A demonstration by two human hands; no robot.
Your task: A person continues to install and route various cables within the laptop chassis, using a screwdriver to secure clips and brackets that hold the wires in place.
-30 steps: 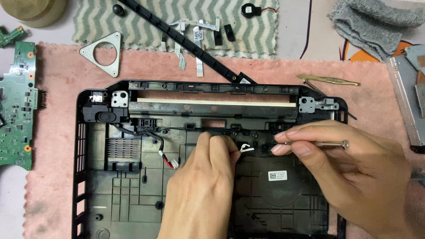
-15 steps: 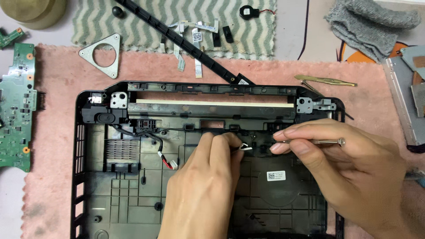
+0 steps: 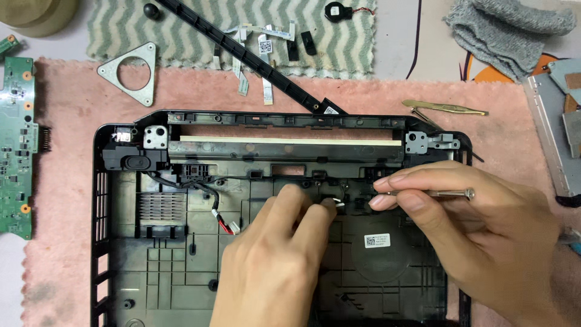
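A black laptop bottom case [image 3: 181, 266] lies open on a pink mat. My left hand [image 3: 275, 272] reaches into its middle, fingertips pinching a small white piece [image 3: 336, 203] near the upper ridge. My right hand [image 3: 484, 236] comes in from the right, holding a thin metal screwdriver [image 3: 445, 194] level, its tip hidden behind my fingers, close to the white piece. A black speaker [image 3: 130, 158] with a wired connector [image 3: 225, 225] sits in the case's upper left corner.
A green circuit board [image 3: 17, 145] lies at the left edge. Beyond the case are a triangular metal bracket [image 3: 130, 75], a long black strip [image 3: 254, 57], ribbon cables, a coin cell [image 3: 334, 10] on a striped cloth, brass tweezers [image 3: 445, 109], a grey cloth [image 3: 508, 30] and a metal plate [image 3: 554, 133].
Both hands stay almost still over the case's middle; the view has shifted a little, and the fingers adjust slightly around the white piece.
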